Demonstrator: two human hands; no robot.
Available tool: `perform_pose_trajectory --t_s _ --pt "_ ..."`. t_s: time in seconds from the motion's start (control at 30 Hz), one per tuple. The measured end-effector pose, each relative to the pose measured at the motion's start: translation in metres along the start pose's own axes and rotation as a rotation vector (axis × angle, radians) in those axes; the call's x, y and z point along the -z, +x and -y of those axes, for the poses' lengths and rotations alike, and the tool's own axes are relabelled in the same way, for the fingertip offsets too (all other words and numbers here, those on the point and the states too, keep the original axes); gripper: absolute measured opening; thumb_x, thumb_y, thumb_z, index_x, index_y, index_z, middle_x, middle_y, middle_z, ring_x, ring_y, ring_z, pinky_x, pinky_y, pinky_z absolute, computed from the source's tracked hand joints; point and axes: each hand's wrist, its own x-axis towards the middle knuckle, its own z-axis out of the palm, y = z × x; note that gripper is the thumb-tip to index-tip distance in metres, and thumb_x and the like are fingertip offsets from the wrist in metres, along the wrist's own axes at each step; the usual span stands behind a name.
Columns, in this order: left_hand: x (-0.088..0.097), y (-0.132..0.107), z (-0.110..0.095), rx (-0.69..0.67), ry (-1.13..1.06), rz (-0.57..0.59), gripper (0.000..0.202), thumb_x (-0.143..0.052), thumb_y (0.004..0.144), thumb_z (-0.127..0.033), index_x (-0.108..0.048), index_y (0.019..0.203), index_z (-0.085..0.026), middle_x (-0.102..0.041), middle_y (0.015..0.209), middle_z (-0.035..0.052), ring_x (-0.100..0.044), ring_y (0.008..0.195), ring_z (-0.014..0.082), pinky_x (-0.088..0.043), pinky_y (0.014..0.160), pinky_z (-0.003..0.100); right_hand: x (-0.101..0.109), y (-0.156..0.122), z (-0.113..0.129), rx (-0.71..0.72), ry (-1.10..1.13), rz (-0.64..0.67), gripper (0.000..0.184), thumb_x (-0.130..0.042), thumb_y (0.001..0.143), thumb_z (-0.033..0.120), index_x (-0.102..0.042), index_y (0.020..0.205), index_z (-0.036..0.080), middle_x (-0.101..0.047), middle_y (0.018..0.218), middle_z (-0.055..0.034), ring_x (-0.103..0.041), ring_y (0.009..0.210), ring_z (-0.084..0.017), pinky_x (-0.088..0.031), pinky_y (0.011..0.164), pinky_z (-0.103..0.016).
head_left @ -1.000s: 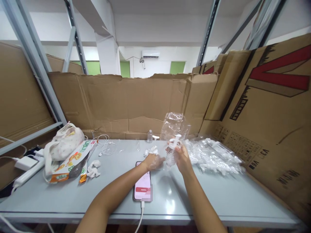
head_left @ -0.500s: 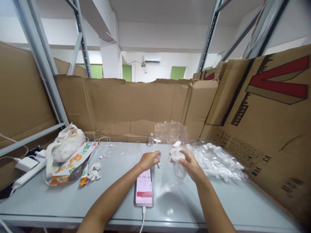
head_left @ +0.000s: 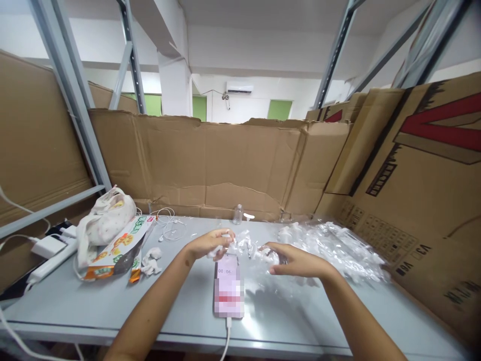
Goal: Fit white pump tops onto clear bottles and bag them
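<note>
- Your left hand (head_left: 208, 244) hovers just above the far end of the phone (head_left: 228, 286). Its fingers are curled and pinch a small white plastic piece (head_left: 214, 251), probably a pump part; it's too small to tell exactly.
- Your right hand (head_left: 296, 261) sits palm down, low over the tabletop (head_left: 75, 306), right of the phone. The fingers are stretched out and loosely together over a clear plastic item (head_left: 273, 257). It looks like the small bottle or its bag. I can't tell whether you grip it or only cover it.
- More clear and white bits (head_left: 246, 245) lie between your two hands, close to both, so the work sits mid-tabletop in easy reach.
- A heap of clear-bagged plastic parts (head_left: 330, 248) lies just right of your right hand, likely the supply, kept on the side that hand can reach.
- A small clear bottle (head_left: 237, 214) stands upright at the far edge against the cardboard wall (head_left: 210, 155), apart from both hands.
- The phone lies flat, screen up, with its cable (head_left: 225, 343) running off the near edge. A timer-like display shows, so it's probably placed to be read while working.
- On the left, well apart: a snack packet (head_left: 116, 245), a cloth pouch (head_left: 105, 220), earphones (head_left: 169, 225), crumpled tissue (head_left: 150, 260), and a power strip (head_left: 48, 260) with a charger.
</note>
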Motion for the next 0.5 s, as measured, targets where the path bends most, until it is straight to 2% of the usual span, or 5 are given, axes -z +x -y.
perform_pose_trajectory --t_s 0.1,0.17,0.3,0.4,0.5 --pt "0.002 -0.001 0.007 0.093 0.006 0.088 0.030 -0.061 0.074 -0.043 -0.050 0.084 -0.017 -0.043 0.055 -0.0063 -0.038 0.035 0.0039 -0.023 0.034 0.017 -0.002 0.007 0.002 -0.032 -0.075 0.155 0.042 -0.067 0.069 0.038 -0.060 0.108 0.026 -0.064 0.092 -0.0015 -0.056 0.074 -0.018 -0.044 0.066 -0.027" --pt "0.001 -0.001 0.009 0.096 -0.002 0.105 0.031 -0.061 0.074 -0.044 -0.051 0.083 -0.016 -0.043 0.054 -0.0060 -0.038 0.037 0.0046 -0.025 0.035 0.017 -0.004 0.012 0.003 -0.050 -0.105 0.183 0.044 -0.068 0.068 0.038 -0.060 0.109 0.026 -0.064 0.089 -0.0016 -0.056 0.073 -0.018 -0.043 0.064 -0.026" --pt "-0.003 0.000 0.013 0.013 -0.062 -0.003 0.033 -0.061 0.074 -0.046 -0.052 0.083 -0.016 -0.041 0.053 -0.0060 -0.037 0.040 0.0051 -0.027 0.037 0.018 -0.008 0.020 0.006 -0.037 -0.102 0.214 0.038 -0.069 0.066 0.039 -0.063 0.101 0.025 -0.063 0.081 -0.0002 -0.055 0.069 -0.017 -0.041 0.059 -0.025" --pt "-0.005 0.003 0.021 -0.033 -0.125 -0.114 0.033 -0.058 0.076 -0.048 -0.051 0.085 -0.017 -0.041 0.052 -0.0062 -0.038 0.041 0.0054 -0.029 0.041 0.018 -0.011 0.026 0.007 -0.020 -0.096 0.226 0.037 -0.068 0.068 0.039 -0.062 0.101 0.025 -0.064 0.083 0.0000 -0.055 0.071 -0.017 -0.042 0.060 -0.025" --pt "-0.004 0.006 0.031 -0.019 -0.144 -0.161 0.034 -0.056 0.077 -0.050 -0.050 0.085 -0.017 -0.046 0.054 -0.0045 -0.042 0.045 0.0068 -0.030 0.044 0.019 -0.014 0.029 0.008 -0.039 -0.117 0.237 0.038 -0.067 0.069 0.038 -0.061 0.104 0.026 -0.064 0.088 -0.0010 -0.055 0.071 -0.017 -0.042 0.061 -0.025"
